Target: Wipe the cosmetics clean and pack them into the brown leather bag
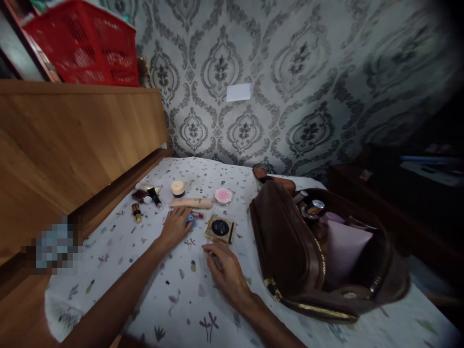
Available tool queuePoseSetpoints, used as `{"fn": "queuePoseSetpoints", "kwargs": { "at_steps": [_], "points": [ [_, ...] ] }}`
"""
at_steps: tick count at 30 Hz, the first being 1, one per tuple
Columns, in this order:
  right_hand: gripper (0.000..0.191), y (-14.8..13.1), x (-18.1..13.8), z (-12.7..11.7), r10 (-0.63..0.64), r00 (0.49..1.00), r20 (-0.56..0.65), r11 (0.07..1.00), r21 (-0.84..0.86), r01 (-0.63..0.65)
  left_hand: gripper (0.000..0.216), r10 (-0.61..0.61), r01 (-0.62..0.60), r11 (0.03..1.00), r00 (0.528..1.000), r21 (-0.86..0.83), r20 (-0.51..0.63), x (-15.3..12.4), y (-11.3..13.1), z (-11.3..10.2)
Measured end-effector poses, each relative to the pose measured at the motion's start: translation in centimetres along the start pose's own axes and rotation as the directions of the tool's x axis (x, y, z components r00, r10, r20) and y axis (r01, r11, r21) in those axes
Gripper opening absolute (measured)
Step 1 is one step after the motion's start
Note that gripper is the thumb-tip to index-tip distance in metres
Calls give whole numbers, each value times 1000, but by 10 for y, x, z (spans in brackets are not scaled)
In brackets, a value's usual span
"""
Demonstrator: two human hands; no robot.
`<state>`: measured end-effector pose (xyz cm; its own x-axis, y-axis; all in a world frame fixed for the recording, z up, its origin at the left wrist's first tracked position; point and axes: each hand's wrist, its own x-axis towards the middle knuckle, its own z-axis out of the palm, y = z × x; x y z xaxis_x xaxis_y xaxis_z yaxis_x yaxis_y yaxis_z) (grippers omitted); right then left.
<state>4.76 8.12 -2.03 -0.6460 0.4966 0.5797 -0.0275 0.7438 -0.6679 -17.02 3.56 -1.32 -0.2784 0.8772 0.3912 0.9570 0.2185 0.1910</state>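
My left hand (177, 226) lies low over the cloth, fingers stretched and thumb apart. Between thumb and fingers shows a small blue item (191, 221), partly hidden; whether it is gripped is unclear. A red lip tube (197, 215) lies just beyond the fingertips, below a peach squeeze tube (192, 203). Loosely curled, my right hand (226, 275) is open with nothing visible in it. It is close to the near edge of a gold, square-packed compact (219, 228) with a dark round centre. Behind these sit a pink compact (223, 196) and a cream-lidded jar (177, 188).
At right stands an unzipped brown bag (290, 241) with a pale pink pouch (346, 249) and cosmetics inside. A brown case (275, 181) lies behind it. Small tubes (154, 197) and a gold-black lipstick (137, 212) lie left. A wooden cabinet (83, 145) borders the left side.
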Motion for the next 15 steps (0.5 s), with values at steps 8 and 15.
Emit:
{"fn": "queuePoseSetpoints", "kwargs": {
  "at_steps": [8,15],
  "points": [
    [19,5,-2,-1,20,1000,-1,1000,7,-20,23,-9,10,999,1000,-39,21,-2,-3,-3],
    [22,8,-3,0,90,994,63,996,0,-90,35,-99,98,994,995,-47,-9,-5,0,-6]
  ]
}}
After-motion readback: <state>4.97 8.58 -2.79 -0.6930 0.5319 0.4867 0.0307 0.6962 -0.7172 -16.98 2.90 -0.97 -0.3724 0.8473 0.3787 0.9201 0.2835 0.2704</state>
